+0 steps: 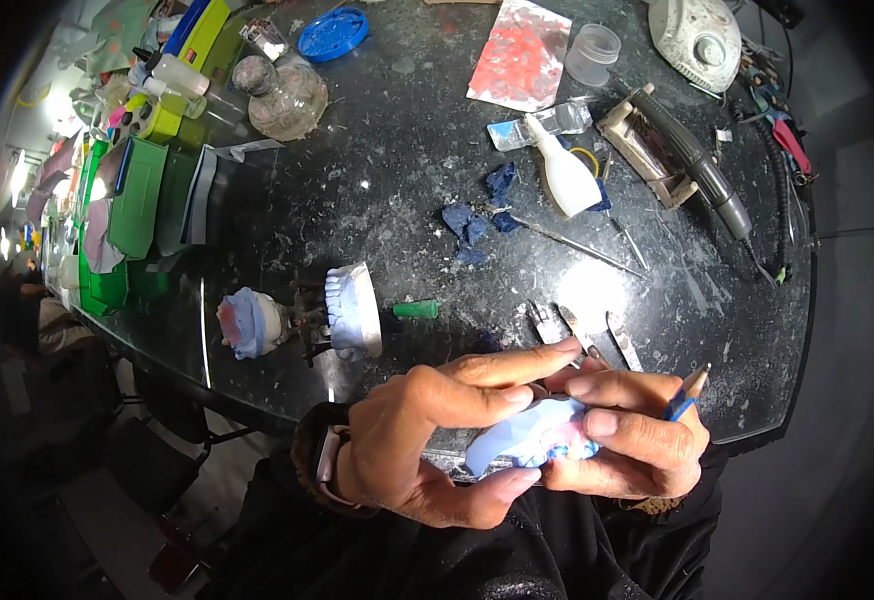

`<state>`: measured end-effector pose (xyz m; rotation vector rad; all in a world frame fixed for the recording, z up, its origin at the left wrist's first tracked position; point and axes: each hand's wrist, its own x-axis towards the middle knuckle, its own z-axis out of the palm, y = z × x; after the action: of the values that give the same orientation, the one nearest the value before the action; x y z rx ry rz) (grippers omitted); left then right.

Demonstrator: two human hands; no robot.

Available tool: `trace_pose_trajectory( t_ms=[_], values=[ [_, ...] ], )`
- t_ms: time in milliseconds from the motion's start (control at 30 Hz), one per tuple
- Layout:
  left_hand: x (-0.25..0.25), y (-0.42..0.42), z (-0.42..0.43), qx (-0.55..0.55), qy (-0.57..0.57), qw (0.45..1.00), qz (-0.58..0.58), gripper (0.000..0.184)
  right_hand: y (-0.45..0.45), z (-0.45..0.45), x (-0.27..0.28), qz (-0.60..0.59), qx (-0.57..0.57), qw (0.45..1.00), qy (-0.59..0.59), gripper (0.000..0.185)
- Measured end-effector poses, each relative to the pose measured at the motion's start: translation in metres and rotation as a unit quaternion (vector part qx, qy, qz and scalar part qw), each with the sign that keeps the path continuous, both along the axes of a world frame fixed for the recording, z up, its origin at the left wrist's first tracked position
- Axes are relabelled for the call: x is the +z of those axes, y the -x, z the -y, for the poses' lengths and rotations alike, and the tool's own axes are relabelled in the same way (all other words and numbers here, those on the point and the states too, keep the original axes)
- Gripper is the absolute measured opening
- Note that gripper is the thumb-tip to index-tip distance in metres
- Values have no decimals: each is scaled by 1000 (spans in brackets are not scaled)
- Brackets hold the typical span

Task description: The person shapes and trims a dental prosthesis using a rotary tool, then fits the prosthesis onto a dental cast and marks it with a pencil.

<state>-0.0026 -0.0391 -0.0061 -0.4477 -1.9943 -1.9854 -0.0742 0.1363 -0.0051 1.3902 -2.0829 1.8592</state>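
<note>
A light blue plaster dental cast with a pinkish patch is held up between both hands, close to my body at the bench's front edge. My left hand grips its left side, thumb below and fingers above. From the right, the fingertips of my right hand close on the cast. A pencil with a blue barrel is tucked between the fingers of that hand, tip pointing up. Just beyond the fingers lie metal hand tools, partly hidden. The cast's far side cannot be seen.
Left of the hands sit a blue-and-white tooth model and another cast on an articulator. A green piece lies beside them. Farther back are a white bottle, dark blue scraps, a handpiece and green bins.
</note>
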Motion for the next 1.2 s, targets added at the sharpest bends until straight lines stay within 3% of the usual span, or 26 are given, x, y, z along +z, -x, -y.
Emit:
trace_pose_trajectory(
  t_ms=[133, 233, 267, 667, 733, 867, 1067, 1200],
  values=[
    [-1, 3, 0, 41, 9, 998, -41, 38, 5, 1, 4, 15, 28, 999, -14, 38],
    [5, 2, 3, 78, 87, 992, -57, 34, 7, -2, 0, 22, 59, 998, -3, 38],
    [3, 5, -2, 117, 55, 989, -72, 30, 6, -1, -2, 21, 52, 998, 5, 37],
    [7, 4, 0, 118, 144, 979, -86, 31, 8, 1, 1, 3, 58, 998, 3, 27],
    [6, 1, 3, 68, 101, 992, -45, 33, 10, 0, -1, -27, 57, 998, 6, 24],
    [-7, 3, -2, 14, -45, 996, -69, 40, 2, -1, 4, 89, -9, 995, 42, 32],
    [-4, 1, -6, 0, 3, 998, -67, 40, 11, -4, 5, 50, 34, 998, 29, 38],
    [-6, 2, -9, -6, -32, 998, -59, 39, 10, -6, 4, 57, 60, 996, 36, 35]
  ],
)
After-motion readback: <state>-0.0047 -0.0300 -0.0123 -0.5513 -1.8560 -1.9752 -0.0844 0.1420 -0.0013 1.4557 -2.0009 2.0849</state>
